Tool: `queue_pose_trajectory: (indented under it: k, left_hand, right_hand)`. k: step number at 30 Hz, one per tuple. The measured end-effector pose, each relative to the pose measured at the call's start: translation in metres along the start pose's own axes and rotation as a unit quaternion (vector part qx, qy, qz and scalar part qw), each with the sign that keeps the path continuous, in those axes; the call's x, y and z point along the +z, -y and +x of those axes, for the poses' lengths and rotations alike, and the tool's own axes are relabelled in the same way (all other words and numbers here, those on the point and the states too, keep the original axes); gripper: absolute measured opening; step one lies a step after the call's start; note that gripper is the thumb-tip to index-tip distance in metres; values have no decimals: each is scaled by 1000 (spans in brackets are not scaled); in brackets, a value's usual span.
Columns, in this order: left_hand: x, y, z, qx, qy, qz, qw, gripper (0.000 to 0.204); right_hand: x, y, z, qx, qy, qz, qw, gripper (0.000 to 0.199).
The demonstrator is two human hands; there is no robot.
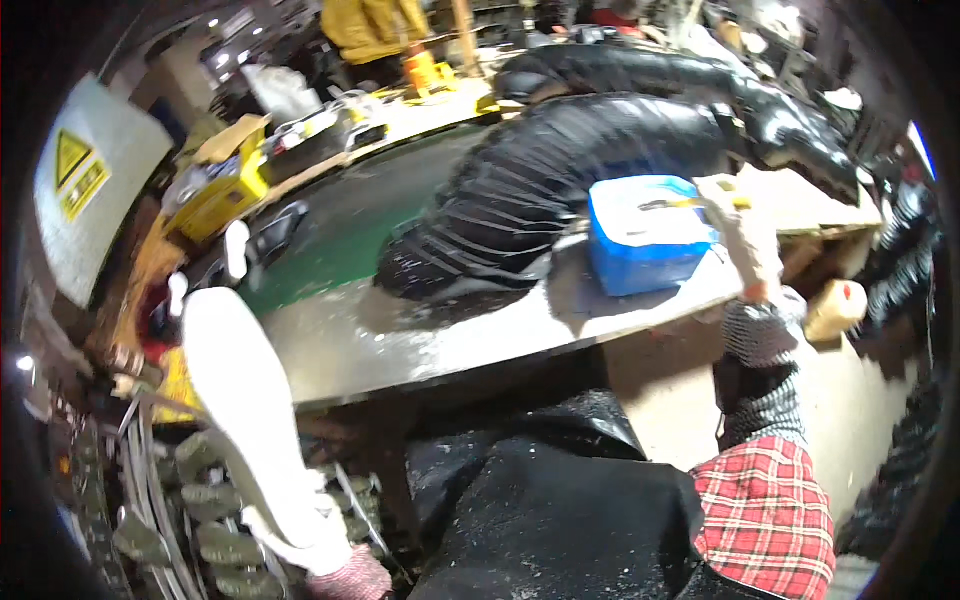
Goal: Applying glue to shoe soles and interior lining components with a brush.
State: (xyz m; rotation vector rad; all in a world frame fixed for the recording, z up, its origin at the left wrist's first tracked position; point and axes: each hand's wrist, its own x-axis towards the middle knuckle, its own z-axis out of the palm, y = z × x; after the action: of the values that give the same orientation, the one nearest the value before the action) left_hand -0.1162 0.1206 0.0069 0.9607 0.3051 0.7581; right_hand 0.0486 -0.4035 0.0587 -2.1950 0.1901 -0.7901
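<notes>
A long white shoe sole [240,400] stands up at the left, its broad rounded end at the top. My left hand [312,535], in a pale glove, is closed around its lower end. Glare washes out the sole's surface detail. At the right, my gloved right hand [748,245] reaches to a blue tub [650,265] on the bench. Its fingers are closed on a thin yellowish brush [672,204], which lies across the tub's open top. White matter shows inside the tub. The brush's tip cannot be made out.
The bench [400,350] carries a ribbed black duct-like bundle [510,190] behind the tub. Green-grey soles [225,545] fill a metal rack at lower left. A yellow box [215,200] stands at the far left, near a warning sign [85,175]. A pale bottle-like object [835,310] is right of my wrist.
</notes>
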Motion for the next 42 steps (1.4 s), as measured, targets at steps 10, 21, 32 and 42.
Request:
queue_pose_trajectory:
  k: [10, 21, 32, 42]
  left_hand:
    - [-27, 100, -31, -469, 47, -147, 870, 77]
    - [-79, 188, -10, -501, 213, -402, 736, 84]
    - [-73, 172, -5, -555, 89, -459, 688, 85]
    - [-34, 139, -10, -502, 168, -383, 757, 86]
  right_hand:
    - [-12, -37, -10, -21, 24, 69, 997, 21]
    - [232, 132, -125, -371, 314, 277, 829, 27]
    - [206, 119, -130, -274, 572, 423, 647, 26]
    - [187, 161, -135, -399, 557, 296, 665, 26]
